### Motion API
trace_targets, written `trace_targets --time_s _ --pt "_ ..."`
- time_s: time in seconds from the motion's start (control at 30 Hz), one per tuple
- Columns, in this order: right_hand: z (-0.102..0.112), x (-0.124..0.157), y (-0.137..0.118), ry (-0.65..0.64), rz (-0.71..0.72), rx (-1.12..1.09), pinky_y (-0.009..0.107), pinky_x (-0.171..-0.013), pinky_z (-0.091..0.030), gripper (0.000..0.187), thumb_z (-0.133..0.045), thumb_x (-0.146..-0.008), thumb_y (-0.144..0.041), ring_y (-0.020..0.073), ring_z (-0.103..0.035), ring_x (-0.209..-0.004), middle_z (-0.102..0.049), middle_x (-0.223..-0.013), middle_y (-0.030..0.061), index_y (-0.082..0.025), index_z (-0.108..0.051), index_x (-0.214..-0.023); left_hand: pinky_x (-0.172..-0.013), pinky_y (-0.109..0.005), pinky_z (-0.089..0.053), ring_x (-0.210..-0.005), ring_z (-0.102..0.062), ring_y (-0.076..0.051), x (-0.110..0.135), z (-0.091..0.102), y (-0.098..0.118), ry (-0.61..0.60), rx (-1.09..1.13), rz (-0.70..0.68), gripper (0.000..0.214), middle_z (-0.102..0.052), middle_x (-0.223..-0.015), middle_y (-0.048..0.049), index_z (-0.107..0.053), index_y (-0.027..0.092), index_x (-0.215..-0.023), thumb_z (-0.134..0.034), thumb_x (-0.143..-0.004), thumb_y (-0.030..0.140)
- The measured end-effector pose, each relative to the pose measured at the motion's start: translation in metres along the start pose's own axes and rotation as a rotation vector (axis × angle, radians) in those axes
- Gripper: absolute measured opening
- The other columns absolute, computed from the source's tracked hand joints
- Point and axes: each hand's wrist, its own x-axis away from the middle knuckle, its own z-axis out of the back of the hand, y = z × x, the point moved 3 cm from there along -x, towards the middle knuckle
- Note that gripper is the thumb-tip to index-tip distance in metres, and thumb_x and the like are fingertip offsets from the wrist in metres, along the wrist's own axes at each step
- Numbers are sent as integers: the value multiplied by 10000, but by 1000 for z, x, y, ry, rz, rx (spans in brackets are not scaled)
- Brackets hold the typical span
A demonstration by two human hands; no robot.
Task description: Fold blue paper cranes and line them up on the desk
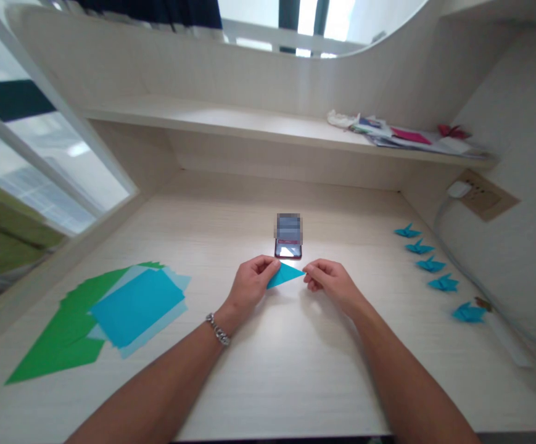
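A small blue paper (286,274), folded into a triangle, is held just above the pale wooden desk (277,370) between both hands. My left hand (249,287), with a metal bracelet at the wrist, pinches its left side. My right hand (330,282) pinches the right tip with closed fingers. A phone (288,237) lies on the desk just behind the paper, its screen lit.
A stack of blue and green paper sheets (115,311) lies at the left. Several folded blue paper cranes (432,265) line the right side near a wall socket (474,194) and cable. A shelf (230,123) above holds papers (406,139).
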Motion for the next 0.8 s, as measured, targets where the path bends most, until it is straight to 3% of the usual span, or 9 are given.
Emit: trace_targets --time_s 0.17,0.4,0.6,0.7,0.8 --pt "-15 1 2 -55 31 86 242 -552 -431 187 -623 -771 -340 123 -546 -549 -615 -621 3 -166 -612 -705 -572 -238 -417 -634 -532 -137 4 -7 5 -118 -51 34 220 -616 -693 -21 -663 137 -751 -612 -812 342" --pt "-13 1 4 -137 -5 117 241 -545 -412 129 -618 -747 -286 127 -541 -548 -594 -588 -10 -163 -644 -717 -516 -223 -392 -558 -524 -123 9 -7 11 -338 -212 20 150 -608 -610 -1 -672 148 -703 -605 -770 265" --pt "-3 1 4 -160 -41 56 238 -524 -392 155 -647 -723 -305 120 -520 -520 -573 -543 -17 -152 -651 -697 -542 -242 -455 -544 -573 -136 6 -4 9 -461 -136 100 190 -657 -605 -38 -711 137 -718 -569 -785 244" --pt "6 -1 4 -120 -47 48 232 -502 -380 161 -648 -714 -299 114 -510 -501 -573 -528 -13 -141 -651 -680 -548 -254 -477 -547 -591 -139 3 -1 8 -426 -74 138 179 -683 -647 -59 -697 127 -720 -568 -787 231" --pt "10 -2 5 -54 -56 31 228 -483 -375 166 -654 -701 -299 109 -501 -480 -580 -524 -8 -137 -654 -663 -582 -273 -504 -606 -616 -152 3 0 12 -290 -84 64 162 -694 -721 -69 -690 132 -792 -584 -796 255"
